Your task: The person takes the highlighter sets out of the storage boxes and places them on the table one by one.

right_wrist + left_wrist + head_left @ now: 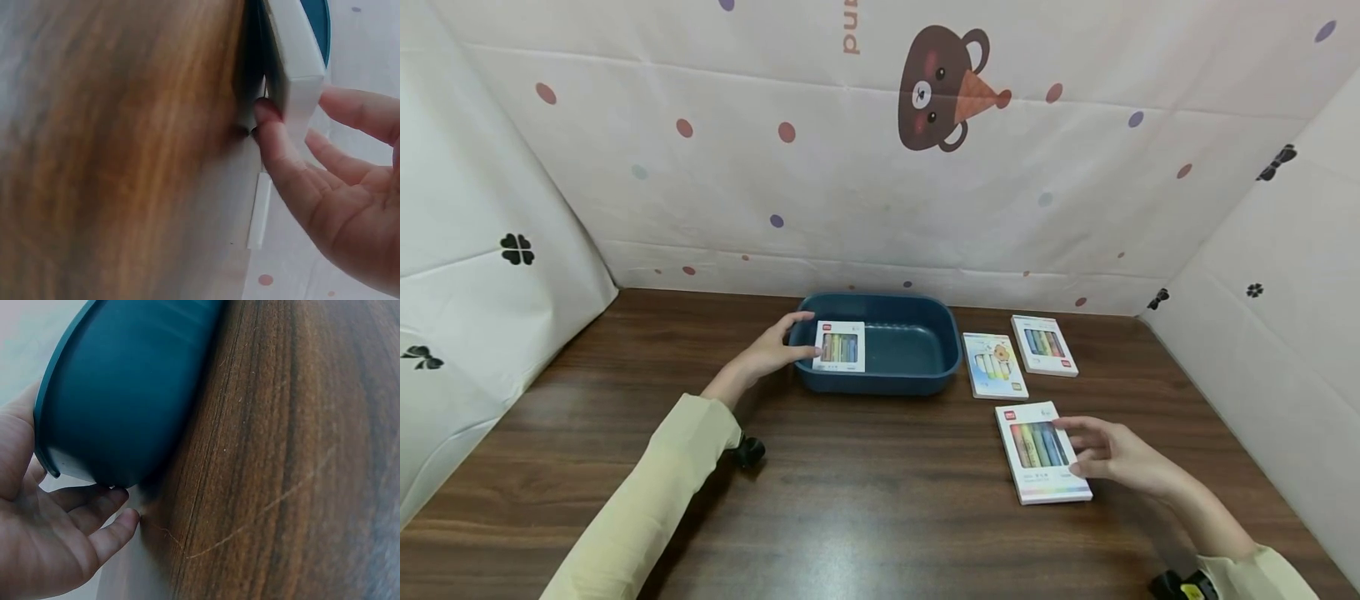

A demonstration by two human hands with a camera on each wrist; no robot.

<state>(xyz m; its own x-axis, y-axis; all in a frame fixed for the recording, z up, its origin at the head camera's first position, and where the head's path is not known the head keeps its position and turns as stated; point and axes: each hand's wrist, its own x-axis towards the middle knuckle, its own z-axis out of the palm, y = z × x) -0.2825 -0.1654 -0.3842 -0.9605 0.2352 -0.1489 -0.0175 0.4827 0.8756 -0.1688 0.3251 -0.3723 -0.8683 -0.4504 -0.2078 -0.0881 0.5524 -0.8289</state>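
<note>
A dark blue plastic basin stands near the back of the table. My left hand grips its left end, fingers about the rim and outer wall. Inside the basin at the left leans a white crayon box with coloured sticks in its window, close to my left thumb. Farther right, my right hand pinches the right edge of a larger white crayon box. In the right wrist view, the fingertips are at the lower corner of that box, which shows edge-on.
Right of the basin lies a crayon box with a bear picture, and beyond it another white crayon box. A white printed cloth rises behind the brown wooden table and along both sides.
</note>
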